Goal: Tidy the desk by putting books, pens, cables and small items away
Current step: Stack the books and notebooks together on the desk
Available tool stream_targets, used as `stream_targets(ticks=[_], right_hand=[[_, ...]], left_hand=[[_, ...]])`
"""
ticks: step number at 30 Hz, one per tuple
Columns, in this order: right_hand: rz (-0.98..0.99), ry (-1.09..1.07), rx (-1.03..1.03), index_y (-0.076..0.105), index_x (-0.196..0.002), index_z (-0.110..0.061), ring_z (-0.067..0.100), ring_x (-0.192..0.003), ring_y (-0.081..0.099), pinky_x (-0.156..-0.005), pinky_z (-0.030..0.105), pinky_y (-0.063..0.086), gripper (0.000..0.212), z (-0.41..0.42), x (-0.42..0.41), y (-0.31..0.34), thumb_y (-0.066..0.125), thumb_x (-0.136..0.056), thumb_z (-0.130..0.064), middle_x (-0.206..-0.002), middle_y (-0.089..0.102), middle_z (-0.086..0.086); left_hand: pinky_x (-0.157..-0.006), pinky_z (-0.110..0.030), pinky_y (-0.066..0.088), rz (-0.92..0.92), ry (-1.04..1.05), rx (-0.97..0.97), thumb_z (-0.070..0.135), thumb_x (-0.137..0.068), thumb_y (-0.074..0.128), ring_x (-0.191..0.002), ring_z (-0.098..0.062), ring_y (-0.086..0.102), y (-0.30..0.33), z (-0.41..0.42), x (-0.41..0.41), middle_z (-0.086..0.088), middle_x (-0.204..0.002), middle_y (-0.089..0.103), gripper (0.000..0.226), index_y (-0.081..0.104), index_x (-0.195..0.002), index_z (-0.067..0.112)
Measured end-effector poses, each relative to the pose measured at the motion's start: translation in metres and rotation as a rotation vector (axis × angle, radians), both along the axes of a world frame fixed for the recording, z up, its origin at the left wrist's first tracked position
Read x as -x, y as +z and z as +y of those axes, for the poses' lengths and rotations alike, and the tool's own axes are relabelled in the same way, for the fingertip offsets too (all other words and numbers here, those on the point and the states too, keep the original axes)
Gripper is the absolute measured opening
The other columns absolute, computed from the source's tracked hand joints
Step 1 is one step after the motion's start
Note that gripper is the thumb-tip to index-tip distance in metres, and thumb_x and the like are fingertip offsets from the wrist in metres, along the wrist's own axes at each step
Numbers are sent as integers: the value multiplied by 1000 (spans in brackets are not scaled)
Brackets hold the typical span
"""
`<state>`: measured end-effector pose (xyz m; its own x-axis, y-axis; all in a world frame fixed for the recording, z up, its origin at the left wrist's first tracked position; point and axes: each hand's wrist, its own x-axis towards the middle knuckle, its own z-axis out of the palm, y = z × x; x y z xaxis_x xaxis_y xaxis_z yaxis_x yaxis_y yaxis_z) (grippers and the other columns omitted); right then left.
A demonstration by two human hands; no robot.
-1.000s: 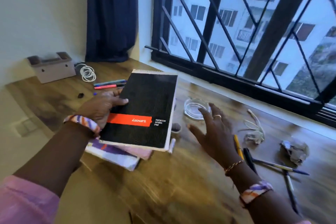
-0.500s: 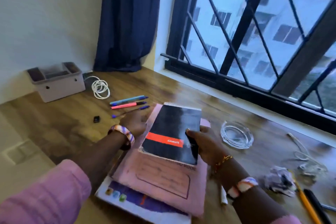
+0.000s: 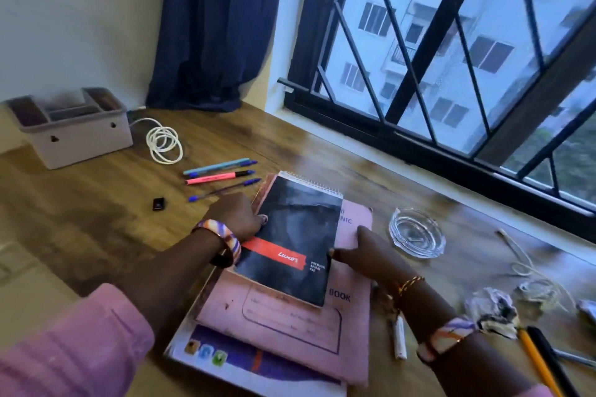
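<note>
Three books sit stacked near the desk's (image 3: 80, 229) front edge, and both hands are on them. Going from the left: a grey organizer (image 3: 72, 127) stands against the wall, with a coiled white cable (image 3: 164, 143) just beside it. Nearer the middle lie three pens (image 3: 222, 177) side by side (blue, pink, and a dark one with blue caps), and a small black item (image 3: 158, 204) rests apart from them on the bare wood.

The left hand (image 3: 235, 214) lies against the left edge of the black pad (image 3: 292, 240), fingers curled down beside the stack; whether they actually grip anything I cannot tell. That pad, spiral-bound along its far edge with a red band across the cover, lies flat on a pink book (image 3: 290, 329), which in turn lies on a white-and-purple book (image 3: 245, 367) at the bottom. The right hand (image 3: 364, 256) has its fingers straight and spread, thumb touching the pad's right edge, fingertips resting on the pink cover.

Right of the stack stands a glass ashtray (image 3: 417, 232). A white stick-like thing (image 3: 400, 338) lies by the right wrist. Farther right are a tangled cream cord (image 3: 529, 271), crumpled paper (image 3: 493, 309), a yellow pencil (image 3: 537, 361) and a black pen (image 3: 551, 358) at the frame's edge.
</note>
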<state>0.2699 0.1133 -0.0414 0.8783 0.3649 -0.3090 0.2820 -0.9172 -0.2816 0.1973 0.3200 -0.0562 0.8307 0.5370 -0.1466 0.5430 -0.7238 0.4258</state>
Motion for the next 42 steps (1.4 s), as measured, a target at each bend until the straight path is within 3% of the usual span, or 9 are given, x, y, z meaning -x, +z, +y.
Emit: stream_targets(ticks=[5, 10, 18, 20, 22, 24, 25, 36, 42], right_hand=[[-31, -4, -57, 49, -114, -4, 32, -112, 53, -85, 33, 42, 49, 2, 8, 1, 64, -83, -38, -123, 57, 17], [-3, 4, -60, 50, -115, -9, 34, -116, 51, -97, 38, 40, 38, 8, 11, -8, 59, -86, -31, -125, 57, 16], [-11, -74, -181, 48, -129, -9, 34, -123, 46, -104, 41, 36, 47, 3, 9, -7, 61, -85, -24, -132, 53, 16], [-40, -55, -157, 45, -131, -10, 36, -129, 36, -107, 39, 31, 45, 3, 16, -6, 54, -90, -24, -138, 45, 20], [-88, -5, -87, 36, -137, -14, 40, -140, 11, -111, 44, 19, 45, 6, 25, -11, 43, -96, -28, -150, 19, 26], [-88, 54, -85, 24, -144, -13, 36, -143, -13, -114, 49, 4, 50, 13, 34, -19, 31, -99, -35, -156, -3, 20], [-74, 66, -98, 19, -146, -11, 31, -143, -15, -114, 49, 1, 54, 18, 37, -23, 29, -100, -37, -157, -6, 16], [-37, 95, -185, 7, -149, -12, 21, -145, -12, -114, 49, -6, 63, 24, 41, -30, 37, -98, -34, -158, -7, 6], [44, 56, -360, 29, -142, -11, 25, -146, -2, -116, 43, 0, 51, 12, 56, -32, 42, -96, -33, -158, 6, 10]], left_hand=[[-82, -31, 43, 52, -3, -21, 38, -82, 65, -110, -32, 57, 1, 2, 9, -20, -118, 60, 47, 58, -107, -1], [-80, -33, 44, 45, -1, 67, 39, -79, 67, -102, -32, 60, -6, 9, 10, -21, -108, 65, 47, 64, -102, -2], [-75, -33, 43, -80, 26, 127, 34, -84, 63, -99, -36, 60, -9, -2, 11, -24, -104, 65, 40, 64, -94, -5], [-77, -36, 45, -105, 27, 145, 34, -85, 62, -98, -37, 60, -12, -2, 12, -25, -102, 65, 39, 63, -92, -5], [-77, -36, 44, -132, 20, 159, 32, -86, 61, -97, -37, 60, -15, -2, 14, -25, -100, 65, 36, 63, -89, -4], [-75, -34, 42, -161, 5, 173, 30, -88, 59, -94, -35, 59, -20, 0, 18, -22, -95, 65, 29, 62, -82, 1], [-73, -33, 41, -178, 0, 181, 29, -88, 58, -93, -34, 59, -22, 1, 20, -21, -93, 65, 28, 61, -80, 2], [-85, -36, 43, -280, 15, 47, 18, -89, 55, -102, -37, 56, -33, -6, 34, -26, -106, 60, 25, 64, -101, -3], [-92, -37, 40, -208, -40, -36, 16, -94, 46, -114, -37, 52, -29, -1, 32, -27, -119, 58, 32, 55, -120, -3]])
